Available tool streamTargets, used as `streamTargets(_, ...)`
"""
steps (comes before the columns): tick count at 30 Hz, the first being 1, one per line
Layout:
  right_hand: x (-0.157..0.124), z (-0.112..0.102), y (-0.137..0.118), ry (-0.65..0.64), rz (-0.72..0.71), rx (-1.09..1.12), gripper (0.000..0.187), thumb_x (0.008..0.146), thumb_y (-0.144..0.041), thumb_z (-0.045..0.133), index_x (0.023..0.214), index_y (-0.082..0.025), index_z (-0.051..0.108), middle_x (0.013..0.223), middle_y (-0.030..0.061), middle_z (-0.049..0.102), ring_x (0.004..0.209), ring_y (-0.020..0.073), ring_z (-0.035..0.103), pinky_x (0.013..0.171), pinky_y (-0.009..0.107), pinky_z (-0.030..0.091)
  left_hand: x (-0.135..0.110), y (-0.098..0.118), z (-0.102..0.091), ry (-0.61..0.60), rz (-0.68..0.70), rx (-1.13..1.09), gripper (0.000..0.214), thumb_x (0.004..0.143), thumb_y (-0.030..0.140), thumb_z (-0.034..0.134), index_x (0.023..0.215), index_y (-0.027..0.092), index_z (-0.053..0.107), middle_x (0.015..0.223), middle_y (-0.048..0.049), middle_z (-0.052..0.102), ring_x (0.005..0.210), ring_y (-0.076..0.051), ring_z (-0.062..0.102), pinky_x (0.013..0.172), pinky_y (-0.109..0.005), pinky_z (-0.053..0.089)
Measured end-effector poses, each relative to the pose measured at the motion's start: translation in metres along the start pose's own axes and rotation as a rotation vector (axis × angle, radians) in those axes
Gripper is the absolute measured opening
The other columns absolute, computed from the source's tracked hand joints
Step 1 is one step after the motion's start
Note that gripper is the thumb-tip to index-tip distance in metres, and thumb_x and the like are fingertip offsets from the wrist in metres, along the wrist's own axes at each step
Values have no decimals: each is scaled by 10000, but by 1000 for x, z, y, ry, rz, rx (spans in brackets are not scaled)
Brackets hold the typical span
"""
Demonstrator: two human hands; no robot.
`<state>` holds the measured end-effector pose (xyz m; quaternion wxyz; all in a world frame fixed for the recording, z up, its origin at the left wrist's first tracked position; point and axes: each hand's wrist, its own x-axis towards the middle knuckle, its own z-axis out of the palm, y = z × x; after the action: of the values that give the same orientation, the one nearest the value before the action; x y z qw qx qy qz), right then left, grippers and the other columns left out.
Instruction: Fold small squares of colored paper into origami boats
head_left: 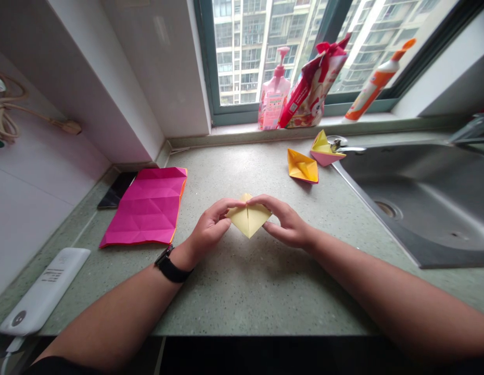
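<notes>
Both hands at mid-counter, pinching a folded yellow paper (249,219) between them. Left hand (208,229) closed on the paper's left edge, thumb under, fingers curled over the top. Right hand (285,223) gripping the right edge, index finger laid along the upper fold. Paper pointed downward toward the green speckled counter (242,291); whether its tip touches the surface, hard to tell. Upper flaps partly hidden behind the fingers. Black watch (170,266) on the left wrist.

Left of the hands, a creased pink sheet (148,205) lying flat, covering part of a dark phone (116,190). Further back, two folded paper boats (303,166) beside the steel sink (421,208). White power bank (42,291) at the near left, its cable cut off by the frame. Bottles (274,99) on the sill, labels unreadable.
</notes>
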<state>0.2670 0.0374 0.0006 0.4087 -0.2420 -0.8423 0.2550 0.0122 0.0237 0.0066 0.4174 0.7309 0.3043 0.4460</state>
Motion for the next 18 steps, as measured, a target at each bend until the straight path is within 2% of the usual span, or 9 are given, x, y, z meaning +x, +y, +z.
streamTargets(3,0,1,0,-25,-17,29,445,1022,-342,582,1462,-273,579,1291,115,730,1087,271,722,885,431,620,1,-4,2,83,6,85,188,996,254,680,1159,228,769,1172,-89,782,1080,-238,751,911,-378,640)
streamTargets(5,-2,5,2,24,9,8,491,1025,-369,654,1497,-269,559,1215,95,755,1018,239,740,867,396,632,0,-7,6,136,11,130,99,984,253,738,1071,220,771,1074,-67,787,971,-198,750,850,-333,637)
streamTargets(7,-3,8,5,84,47,-33,542,1012,-345,715,1518,-254,542,1083,54,780,915,199,751,843,354,636,-2,-9,9,170,33,139,102,970,227,770,1070,218,753,1033,-47,785,896,-168,743,820,-308,634)
streamTargets(9,-3,11,8,103,54,-82,419,1014,-305,727,1415,-236,628,960,20,786,817,171,748,781,313,624,-4,-8,10,194,64,155,211,964,216,791,1164,228,726,1024,-33,782,873,-155,745,826,-303,638)
streamTargets(12,-1,10,9,90,-25,-164,74,1032,-265,704,1074,-232,755,898,23,794,783,165,747,723,297,601,-5,-2,9,163,114,233,321,975,233,808,1279,239,702,984,-21,785,881,-163,760,871,-328,641)
streamTargets(14,1,10,8,93,-93,-213,97,1038,-255,699,973,-243,769,899,26,798,798,170,747,733,308,601,-5,2,8,107,159,286,235,993,247,800,1222,234,746,984,-32,792,900,-174,763,879,-340,637)
streamTargets(16,2,9,5,98,-137,-250,97,1038,-242,700,984,-258,779,907,23,796,814,175,741,744,321,600,-4,5,7,75,211,309,92,1015,250,778,1104,230,790,999,-48,795,917,-180,763,865,-339,635)
streamTargets(18,2,9,3,93,-157,-273,90,1029,-228,704,1026,-272,783,926,22,790,832,183,732,755,336,600,-4,8,7,74,259,309,50,1030,245,759,1034,235,807,988,-48,792,905,-175,761,838,-330,634)
